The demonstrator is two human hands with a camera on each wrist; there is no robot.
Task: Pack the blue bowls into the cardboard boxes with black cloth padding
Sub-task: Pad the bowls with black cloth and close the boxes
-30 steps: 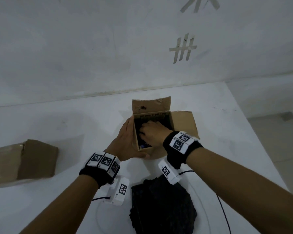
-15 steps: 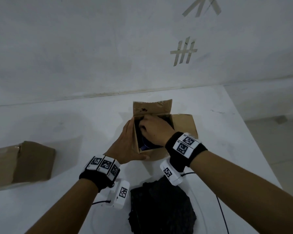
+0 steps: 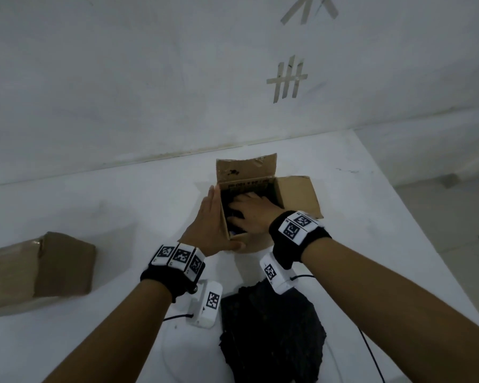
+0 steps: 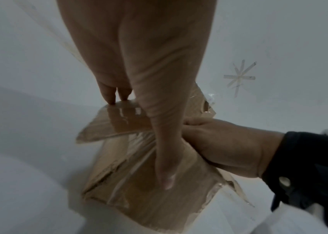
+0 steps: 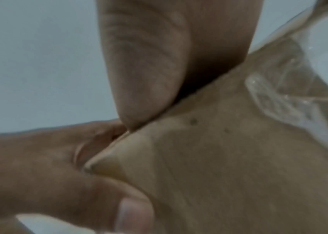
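Bracing the cardboard box (image 3: 296,194) — left hand (image 3: 208,228) outside, right hand (image 3: 249,214) inside.

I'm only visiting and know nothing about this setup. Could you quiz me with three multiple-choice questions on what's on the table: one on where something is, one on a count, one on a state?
1. Where is the right hand?
A. Inside the open box
B. On the cloth
C. Off the table

2. How many cardboard boxes are visible?
A. One
B. Two
C. Four

3. How are the open box's flaps?
A. Taped shut
B. Folded open
C. Torn off

Answers: 1 A, its fingers reach down into the dark interior. 2 B, a second box lies at the left. 3 B, the flaps stand away from the opening while the left hand steadies the side wall.
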